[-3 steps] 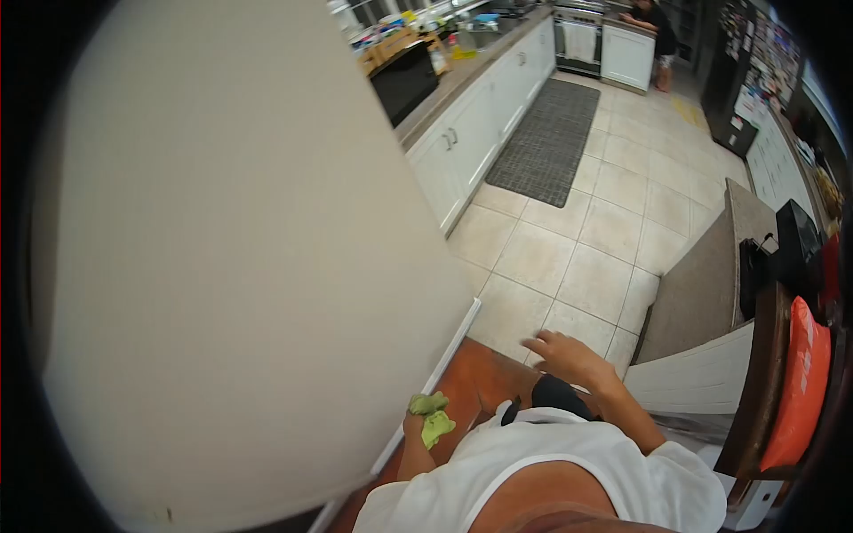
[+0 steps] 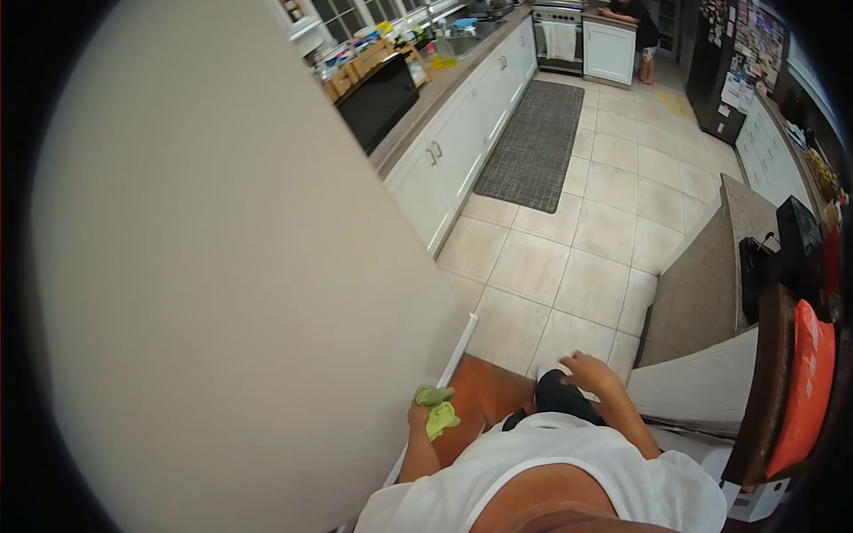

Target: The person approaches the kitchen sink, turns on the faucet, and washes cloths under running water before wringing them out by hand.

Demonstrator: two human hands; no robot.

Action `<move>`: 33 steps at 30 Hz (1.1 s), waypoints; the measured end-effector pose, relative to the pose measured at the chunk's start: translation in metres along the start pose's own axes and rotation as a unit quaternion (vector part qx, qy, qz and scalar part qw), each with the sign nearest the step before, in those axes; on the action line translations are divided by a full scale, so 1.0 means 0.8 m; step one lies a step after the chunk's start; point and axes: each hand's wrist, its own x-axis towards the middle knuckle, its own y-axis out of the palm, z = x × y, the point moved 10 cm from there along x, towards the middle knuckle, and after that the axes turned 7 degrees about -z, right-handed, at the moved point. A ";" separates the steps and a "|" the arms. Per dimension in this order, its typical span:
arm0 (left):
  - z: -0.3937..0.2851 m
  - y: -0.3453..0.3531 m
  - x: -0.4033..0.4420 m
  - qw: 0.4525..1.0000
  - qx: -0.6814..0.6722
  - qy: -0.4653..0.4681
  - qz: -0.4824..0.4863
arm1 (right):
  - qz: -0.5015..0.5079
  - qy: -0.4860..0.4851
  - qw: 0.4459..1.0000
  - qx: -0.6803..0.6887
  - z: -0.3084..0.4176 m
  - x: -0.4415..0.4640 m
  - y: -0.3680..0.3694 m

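At six o'clock, my left hand [image 2: 418, 416] grips a crumpled, soft green cloth [image 2: 441, 421]; at four o'clock, my right hand [image 2: 593, 371] hangs loosely unclenched near my dark-clad leg [image 2: 565, 400].

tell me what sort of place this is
Most likely a home kitchen: there is a stove with a towel hanging on its front, a sink set in a counter above white cabinets, and a black refrigerator with papers on it.

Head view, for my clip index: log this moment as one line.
left hand: holds green cloth; right hand: nothing visible held; ahead: grey mat on tiled floor, beside white cabinets; far end: person
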 end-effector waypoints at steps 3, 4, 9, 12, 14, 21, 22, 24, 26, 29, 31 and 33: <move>-0.145 0.032 0.055 0.995 0.063 0.071 -0.012 | 0.078 0.106 0.991 0.017 -0.154 0.038 0.049; -0.184 0.035 0.074 0.995 0.051 0.089 -0.013 | 0.107 0.139 0.984 0.017 -0.188 0.051 0.058; -0.326 0.101 0.164 0.991 0.070 0.110 -0.011 | 0.062 0.207 0.975 0.056 -0.330 0.144 -0.024; -0.429 0.100 0.172 0.993 0.076 0.086 -0.004 | -0.011 0.196 0.979 0.055 -0.369 0.218 -0.129; -0.487 0.112 0.209 0.991 0.064 0.110 -0.034 | -0.054 0.192 0.979 0.035 -0.388 0.285 -0.198; -0.641 0.119 0.248 0.996 0.064 0.030 -0.057 | -0.132 0.037 0.983 0.119 -0.348 0.501 -0.366; -0.658 0.128 0.273 0.995 0.069 0.040 -0.053 | -0.131 0.016 0.981 0.144 -0.332 0.527 -0.386; -0.700 0.147 0.320 0.994 0.079 0.060 -0.044 | -0.080 0.026 0.981 0.175 -0.331 0.584 -0.400; -0.760 0.163 0.363 0.993 0.040 0.098 -0.048 | -0.050 0.029 0.984 0.170 -0.352 0.637 -0.409; -0.863 0.169 0.425 0.993 0.035 0.100 -0.052 | -0.056 0.015 0.989 0.134 -0.435 0.716 -0.380; -0.957 0.167 0.461 0.991 0.009 0.112 -0.068 | -0.012 0.091 0.986 0.141 -0.527 0.746 -0.341; -1.041 0.173 0.512 0.982 0.001 0.166 -0.086 | 0.044 0.182 0.975 0.119 -0.644 0.754 -0.285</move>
